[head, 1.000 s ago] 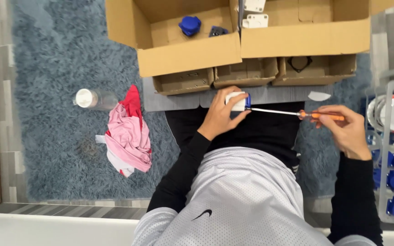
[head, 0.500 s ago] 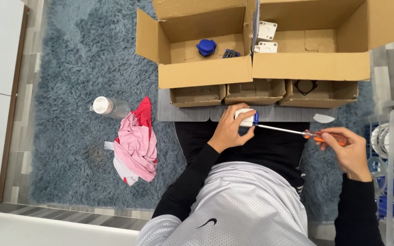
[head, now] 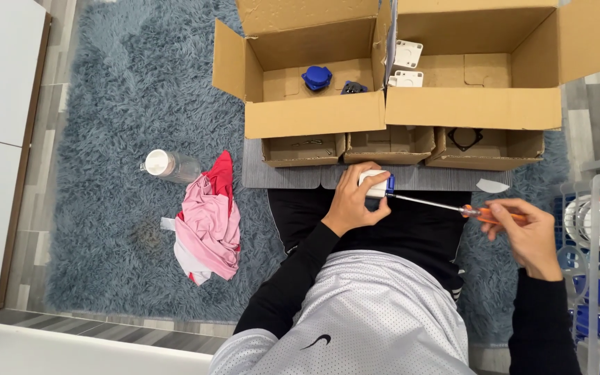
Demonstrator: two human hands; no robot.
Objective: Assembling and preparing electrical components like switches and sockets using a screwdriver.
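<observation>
Overhead, item by item: blue-grey shag rug (head: 105, 104) under everything; two large open cardboard boxes (head: 314, 118) side by side at the top, the left one holding a blue round part (head: 317, 77), the right one two white square parts (head: 408, 53); three small open cartons (head: 303, 149) in a row just below them; pink and red cloth (head: 210, 222) bunched on the rug at left, a clear bottle with white cap (head: 168, 165) lying just above it. Left hand (head: 352, 201), fingers curled closed around a small white and blue fitting (head: 376, 184), held over the lap near the cartons. Right hand (head: 529, 232), closed on the orange handle of a screwdriver (head: 453, 207), its thin shaft reaching left to touch the fitting
</observation>
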